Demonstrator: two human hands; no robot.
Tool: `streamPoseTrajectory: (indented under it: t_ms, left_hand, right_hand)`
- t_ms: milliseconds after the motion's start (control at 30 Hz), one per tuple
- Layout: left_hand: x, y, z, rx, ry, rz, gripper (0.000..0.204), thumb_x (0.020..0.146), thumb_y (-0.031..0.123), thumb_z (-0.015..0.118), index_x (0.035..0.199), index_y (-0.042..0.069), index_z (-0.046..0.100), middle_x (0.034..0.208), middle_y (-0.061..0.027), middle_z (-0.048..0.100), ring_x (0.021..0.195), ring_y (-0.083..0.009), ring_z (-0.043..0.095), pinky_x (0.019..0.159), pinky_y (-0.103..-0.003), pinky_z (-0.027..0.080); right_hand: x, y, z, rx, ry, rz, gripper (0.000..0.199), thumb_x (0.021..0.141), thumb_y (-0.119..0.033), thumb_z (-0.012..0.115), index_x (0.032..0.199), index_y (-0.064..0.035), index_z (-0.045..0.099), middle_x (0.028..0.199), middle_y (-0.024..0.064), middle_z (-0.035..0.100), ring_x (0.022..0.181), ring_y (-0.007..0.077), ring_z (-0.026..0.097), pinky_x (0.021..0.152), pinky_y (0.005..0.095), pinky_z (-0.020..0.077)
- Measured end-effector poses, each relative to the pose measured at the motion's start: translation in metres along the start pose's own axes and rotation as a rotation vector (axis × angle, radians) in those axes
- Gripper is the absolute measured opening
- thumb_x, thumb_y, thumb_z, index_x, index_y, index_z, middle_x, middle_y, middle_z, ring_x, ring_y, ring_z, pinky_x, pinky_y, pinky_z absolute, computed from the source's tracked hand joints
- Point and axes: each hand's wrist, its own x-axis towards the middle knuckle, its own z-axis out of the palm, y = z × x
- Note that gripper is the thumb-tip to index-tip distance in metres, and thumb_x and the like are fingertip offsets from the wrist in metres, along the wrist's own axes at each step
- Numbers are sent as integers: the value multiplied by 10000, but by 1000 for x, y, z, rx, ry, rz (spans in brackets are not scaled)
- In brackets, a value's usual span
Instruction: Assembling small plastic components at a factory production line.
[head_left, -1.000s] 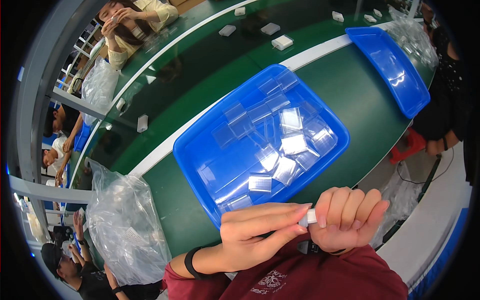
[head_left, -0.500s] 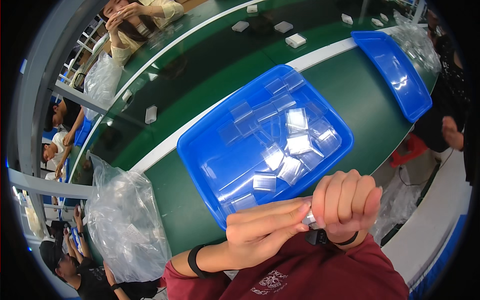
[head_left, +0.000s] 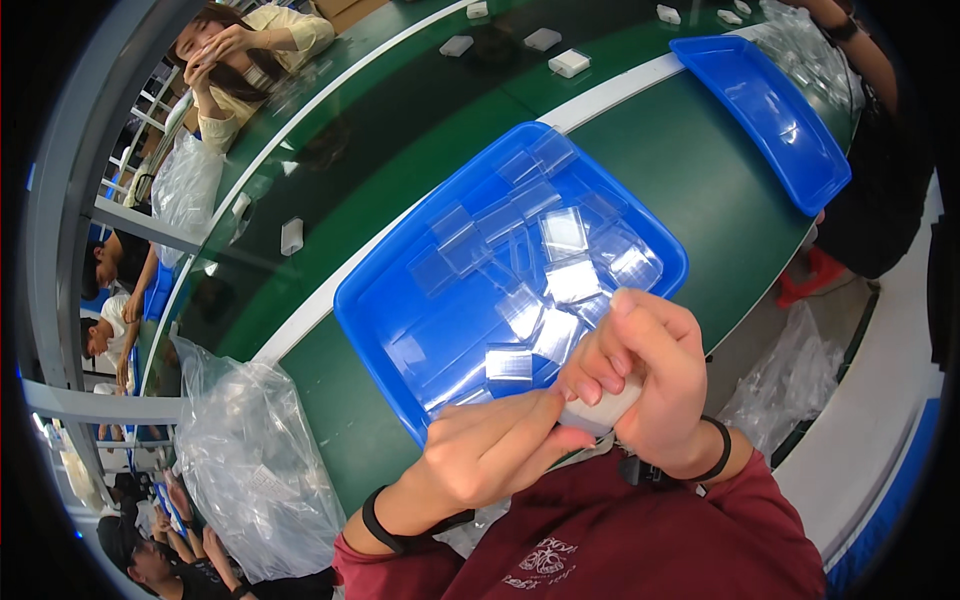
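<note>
A small white block with rounded edges [head_left: 607, 408] is held between my two hands, close to my chest. My right hand [head_left: 660, 375] is closed round it, fingers curled over its top. The fingers of my left hand [head_left: 490, 452] pinch its left end, and they hide part of it. Just beyond my hands lies a blue tray [head_left: 405, 345] holding several clear, flat plastic sleeves [head_left: 509, 363], some overlapping. Whether a clear sleeve is on the held block, I cannot tell.
Several white blocks [head_left: 570, 63] sit on the dark green belt [head_left: 400, 130] beyond a white rail. Another blue tray [head_left: 770, 120] lies at far right. A large clear bag [head_left: 250, 450] stands at left. Across the belt, a co-worker [head_left: 255, 65] holds something small.
My right hand has turned and its fingers have shifted, so more of the white block shows. My left hand has moved slightly left and stays on it. The view has shifted a little.
</note>
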Motion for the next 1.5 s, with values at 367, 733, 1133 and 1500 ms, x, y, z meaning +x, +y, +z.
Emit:
streamPoseTrajectory:
  t_ms: [367, 733, 1133, 1500]
  left_hand:
    - [-1, 5, 11, -427, 103, -267, 334, 653, -5, 807, 968, -10, 696, 975, -164, 668, 810, -282, 681, 689, -298, 548]
    - [-1, 10, 1, -488, -3, -282, 498, 608, 201, 904, 922, -8, 579, 960, -171, 655, 919, -232, 661, 793, -312, 537]
    - [-2, 16, -2, -454, 151, -98, 333, 664, 155, 863, 797, 35, 582, 717, -109, 664, 577, -180, 647, 506, -249, 499]
    - [-13, 28, 12, -849, 188, -311, 488, 674, 38, 837, 1037, -69, 529, 1129, -278, 600, 1083, -308, 613, 906, -383, 523]
  right_hand:
    - [-3, 22, -5, -4, 132, -435, 330, 1005, -242, 331, 795, -18, 453, 729, 153, 584, 758, 292, 636, 741, 414, 514]
    - [-4, 5, -6, 209, 41, -116, 202, 987, -188, 427, 835, -58, 454, 646, 66, 489, 569, 163, 506, 564, 316, 440]
    - [-22, 20, -4, -204, -256, -482, 181, 1005, -144, 380, 898, -4, 423, 645, 95, 514, 569, 145, 506, 550, 290, 456]
    - [-25, 25, 5, 30, -20, -783, 255, 1030, -259, 309, 874, -70, 378, 647, 62, 467, 538, 172, 455, 550, 333, 439]
